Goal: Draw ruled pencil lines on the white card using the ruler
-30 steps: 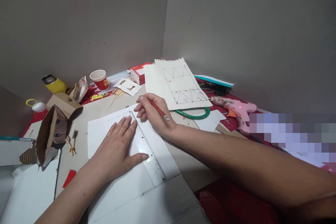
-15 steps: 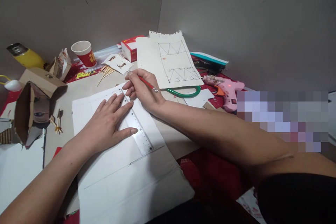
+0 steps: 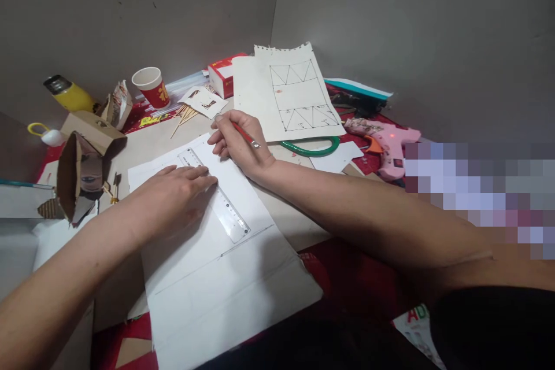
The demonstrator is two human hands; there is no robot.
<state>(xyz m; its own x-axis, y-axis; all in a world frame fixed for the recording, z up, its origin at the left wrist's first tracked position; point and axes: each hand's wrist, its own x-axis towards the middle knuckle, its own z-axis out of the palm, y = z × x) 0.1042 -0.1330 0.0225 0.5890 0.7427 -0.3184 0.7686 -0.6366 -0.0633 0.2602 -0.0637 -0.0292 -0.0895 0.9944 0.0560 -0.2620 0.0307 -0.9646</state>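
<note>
Ruler point(image 3: 217, 195): clear plastic, lying diagonally on white sheet point(image 3: 225, 277).

- The ruler point(image 3: 215, 196) lay on the sheet point(image 3: 225, 283), under the left hand point(image 3: 173, 199).
- The right hand point(image 3: 238, 141), gripping the pencil point(image 3: 245, 134), rested by the ruler's far end.
- The drawing point(image 3: 299, 95) lay behind that hand, with the glue gun point(image 3: 390, 147) to its right.
- The cup point(image 3: 150, 85) stood left of the drawing.

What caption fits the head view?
Left hand pins ruler on white card; right hand holds red pencil beside it.
</note>
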